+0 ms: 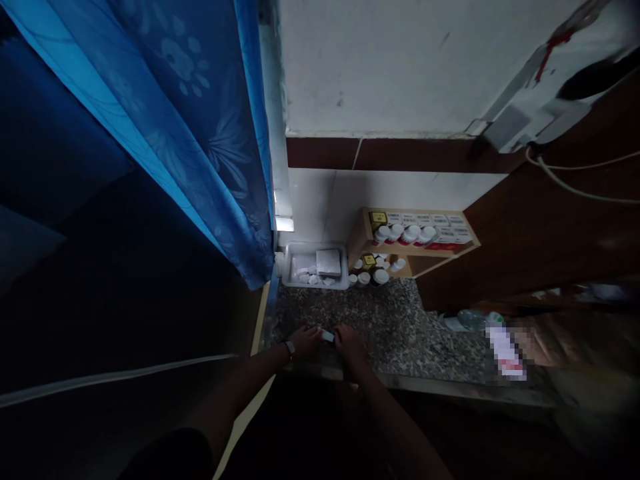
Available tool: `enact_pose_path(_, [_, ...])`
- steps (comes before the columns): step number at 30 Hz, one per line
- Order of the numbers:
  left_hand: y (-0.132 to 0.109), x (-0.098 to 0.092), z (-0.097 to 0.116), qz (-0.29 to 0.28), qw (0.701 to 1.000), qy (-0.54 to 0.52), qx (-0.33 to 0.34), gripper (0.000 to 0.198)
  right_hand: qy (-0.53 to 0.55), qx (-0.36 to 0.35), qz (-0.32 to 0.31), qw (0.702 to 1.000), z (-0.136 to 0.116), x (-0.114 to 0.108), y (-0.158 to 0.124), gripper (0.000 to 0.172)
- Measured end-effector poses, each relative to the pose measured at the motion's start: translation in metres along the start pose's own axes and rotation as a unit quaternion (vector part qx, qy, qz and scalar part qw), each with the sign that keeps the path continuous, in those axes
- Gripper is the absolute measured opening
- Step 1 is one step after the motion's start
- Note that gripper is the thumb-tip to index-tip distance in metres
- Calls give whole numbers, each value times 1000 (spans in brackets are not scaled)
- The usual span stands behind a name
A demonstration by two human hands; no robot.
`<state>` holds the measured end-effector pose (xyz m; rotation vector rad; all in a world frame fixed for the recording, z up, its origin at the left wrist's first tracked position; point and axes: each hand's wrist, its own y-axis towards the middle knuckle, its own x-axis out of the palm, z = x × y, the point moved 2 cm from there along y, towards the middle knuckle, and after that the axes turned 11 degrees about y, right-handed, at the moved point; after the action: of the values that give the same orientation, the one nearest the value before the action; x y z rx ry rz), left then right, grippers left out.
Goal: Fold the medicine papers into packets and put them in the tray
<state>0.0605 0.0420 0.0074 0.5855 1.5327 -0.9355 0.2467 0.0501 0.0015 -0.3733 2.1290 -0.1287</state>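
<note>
Over the front part of the speckled granite counter [390,333], my left hand [306,340] and my right hand [350,343] are close together. Between them is a small, flat white piece [327,336], gripped at one end by each hand. Its kind is too small and dim to make out. Both hands have their fingers closed, and a band shows on my left wrist. Just beyond them, a clear plastic tray [345,273] against the wall holds a white square pack [329,262] and several small white pieces [313,279].
A wooden shelf [473,250] right of the tray carries several white-capped bottles [411,233] and small boxes [453,232]. A blue curtain [200,133] hangs at left. A clear bottle [470,320] lies on the right; cables [565,187] hang above it.
</note>
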Motion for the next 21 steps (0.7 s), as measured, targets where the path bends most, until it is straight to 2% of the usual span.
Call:
enact_pose_path(4, [0, 1, -1, -6, 1000, -7, 9, 41, -24, 66, 33, 997, -9, 4, 1, 25])
enact_pose_path(6, [0, -1, -1, -10, 1000, -8, 8, 42, -46, 72, 37, 996, -12, 6, -3, 28])
enact_pose_path(9, [0, -1, -2, -25, 1000, -7, 7, 39, -57, 70, 32, 995, -11, 9, -9, 21])
enact_pose_path(13, [2, 5, -1, -44, 999, -10, 12, 40, -19, 99, 30, 994, -11, 11, -8, 15])
enact_pose_path(17, [4, 12, 2, -45, 999, -7, 2, 42, 43, 146, 6, 988, -18, 16, 2, 18])
enact_pose_path(21, [3, 15, 2, -36, 999, 5, 4, 45, 59, 180, -10, 982, -22, 16, 10, 15])
